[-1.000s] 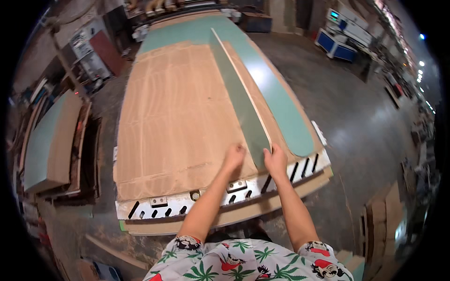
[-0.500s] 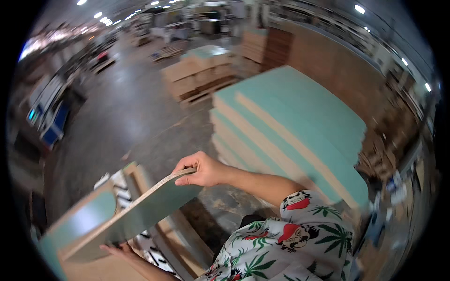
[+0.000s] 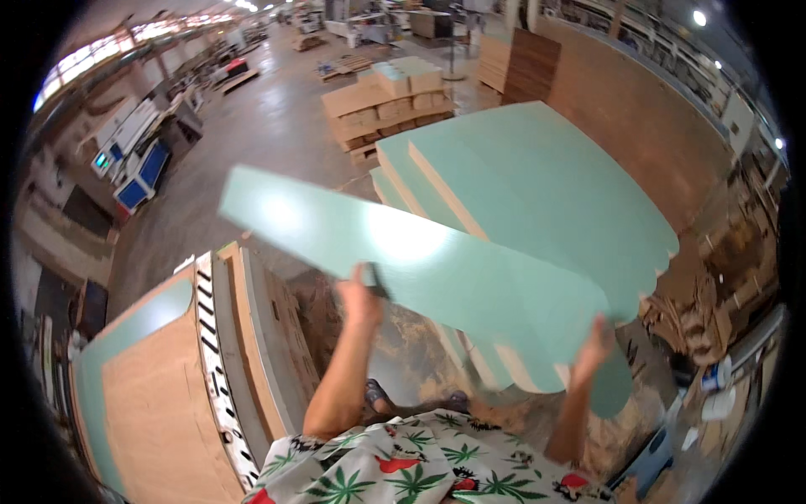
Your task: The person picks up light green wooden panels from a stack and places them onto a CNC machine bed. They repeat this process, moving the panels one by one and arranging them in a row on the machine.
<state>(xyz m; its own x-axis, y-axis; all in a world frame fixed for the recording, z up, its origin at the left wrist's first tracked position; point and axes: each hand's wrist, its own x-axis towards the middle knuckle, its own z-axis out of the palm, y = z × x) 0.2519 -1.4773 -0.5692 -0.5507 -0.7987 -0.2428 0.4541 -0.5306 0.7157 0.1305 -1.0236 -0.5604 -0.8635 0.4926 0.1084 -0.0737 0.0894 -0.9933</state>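
Workshop floor, concrete, with stacked green boards (image 3: 537, 185) behind. Long green panel (image 3: 420, 260) held flat in the air above the stack's near edge. Left hand (image 3: 361, 298) grips its near edge; right hand (image 3: 594, 346) grips its right end. Worktop (image 3: 168, 378) lower left.

Pale mint-green panel (image 3: 420, 252); green-faced, tan-edged board stacks (image 3: 546, 185); white shirt (image 3: 420, 470) with green leaves, red blotches

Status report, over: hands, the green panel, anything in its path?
Left hand and right hand grip long green panel, held in the air. Stacked green boards just beyond it.
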